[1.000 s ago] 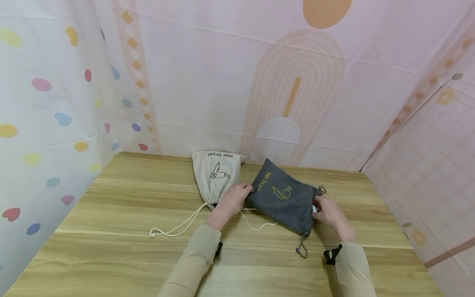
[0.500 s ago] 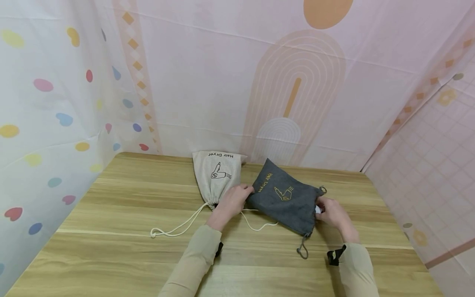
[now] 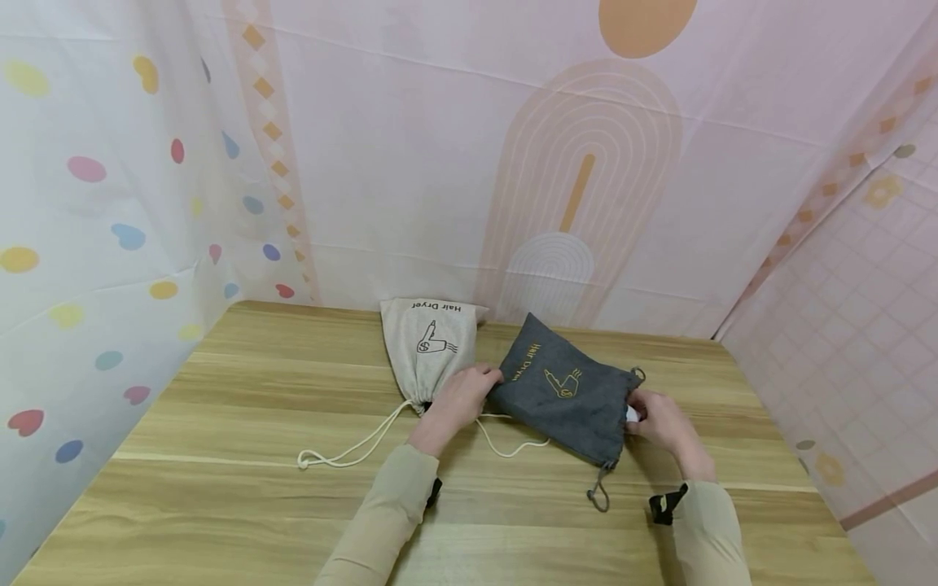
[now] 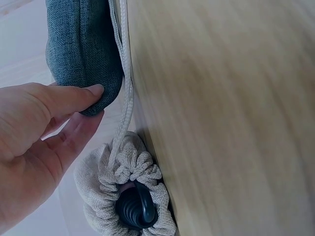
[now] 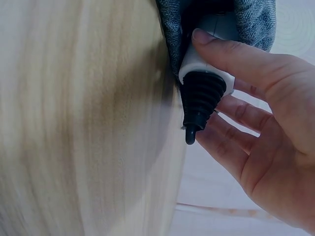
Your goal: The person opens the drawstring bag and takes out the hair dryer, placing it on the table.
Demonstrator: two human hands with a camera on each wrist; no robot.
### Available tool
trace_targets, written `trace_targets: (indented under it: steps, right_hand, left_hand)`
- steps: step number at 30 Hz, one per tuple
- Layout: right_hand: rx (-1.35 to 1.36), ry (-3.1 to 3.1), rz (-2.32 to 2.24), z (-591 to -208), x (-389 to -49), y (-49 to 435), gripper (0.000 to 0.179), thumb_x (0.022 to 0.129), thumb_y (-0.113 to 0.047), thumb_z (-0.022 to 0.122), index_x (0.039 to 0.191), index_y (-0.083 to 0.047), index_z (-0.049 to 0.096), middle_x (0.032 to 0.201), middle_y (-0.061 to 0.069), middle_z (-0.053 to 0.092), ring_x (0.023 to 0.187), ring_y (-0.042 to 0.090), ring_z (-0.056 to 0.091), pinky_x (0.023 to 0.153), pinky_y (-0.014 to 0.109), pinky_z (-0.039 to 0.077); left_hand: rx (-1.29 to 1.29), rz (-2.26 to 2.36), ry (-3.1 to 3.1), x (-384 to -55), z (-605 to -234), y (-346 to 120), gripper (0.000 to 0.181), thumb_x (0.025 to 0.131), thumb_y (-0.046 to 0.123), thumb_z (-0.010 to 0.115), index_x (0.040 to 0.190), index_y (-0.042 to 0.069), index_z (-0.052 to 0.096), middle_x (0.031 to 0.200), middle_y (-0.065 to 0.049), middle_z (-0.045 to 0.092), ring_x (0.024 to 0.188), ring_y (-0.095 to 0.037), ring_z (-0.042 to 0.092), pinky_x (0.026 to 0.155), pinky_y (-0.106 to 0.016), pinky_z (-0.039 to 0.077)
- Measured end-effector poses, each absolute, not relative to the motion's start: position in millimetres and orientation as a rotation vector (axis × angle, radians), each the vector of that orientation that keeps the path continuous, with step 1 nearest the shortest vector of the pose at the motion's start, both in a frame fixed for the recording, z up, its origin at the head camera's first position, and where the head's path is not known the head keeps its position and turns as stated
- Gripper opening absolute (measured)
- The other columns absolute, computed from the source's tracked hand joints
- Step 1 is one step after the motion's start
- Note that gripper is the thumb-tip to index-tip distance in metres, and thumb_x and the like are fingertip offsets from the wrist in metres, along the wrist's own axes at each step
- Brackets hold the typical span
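A dark grey drawstring bag (image 3: 560, 395) with yellow "Hair Dryer" print lies on the table. My left hand (image 3: 460, 397) pinches its closed bottom corner between thumb and fingers, seen close in the left wrist view. At the bag's mouth, my right hand (image 3: 662, 421) holds the white handle end of a hair dryer (image 5: 202, 69), thumb on one side and fingers on the other. A ribbed black cord sleeve (image 5: 203, 96) sticks out from that handle. The rest of the dryer is hidden inside the grey bag.
Left of the grey bag lies a beige drawstring bag (image 3: 432, 346), its gathered mouth showing a ribbed black cord sleeve (image 4: 135, 209) inside. White drawstrings (image 3: 355, 457) trail over the wooden table (image 3: 220, 505). Patterned curtains (image 3: 410, 163) stand behind and at both sides.
My right hand has moved slightly right with the dryer's handle, and a little more white shows at the bag's mouth. The grey bag has shifted slightly right; my left hand stays at its corner.
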State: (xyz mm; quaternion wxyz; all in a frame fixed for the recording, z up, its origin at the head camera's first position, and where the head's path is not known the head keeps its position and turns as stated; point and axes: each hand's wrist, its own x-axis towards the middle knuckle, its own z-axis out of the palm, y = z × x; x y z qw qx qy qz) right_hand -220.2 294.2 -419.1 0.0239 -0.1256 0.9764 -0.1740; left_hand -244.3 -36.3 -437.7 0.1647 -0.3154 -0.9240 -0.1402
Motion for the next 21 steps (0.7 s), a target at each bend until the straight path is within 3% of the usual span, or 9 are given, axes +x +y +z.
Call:
trace_targets:
  steps: [21]
  right_hand:
    - [-0.364,3.025,-0.560,-417.9,-218.8,303.3,0.021,0.079,-0.005,0.071,0.097,0.001,0.063,0.086,0.014,0.064,0.075,0.021,0.056,0.065,0.037,0.046]
  left_hand:
    - [-0.875,-0.387,-2.727,-241.2,-435.3,-31.7,0.032,0.080,-0.006,0.065,0.106,0.012,0.065,0.102,-0.006,0.068,0.089,-0.025,0.066,0.073,-0.036,0.054]
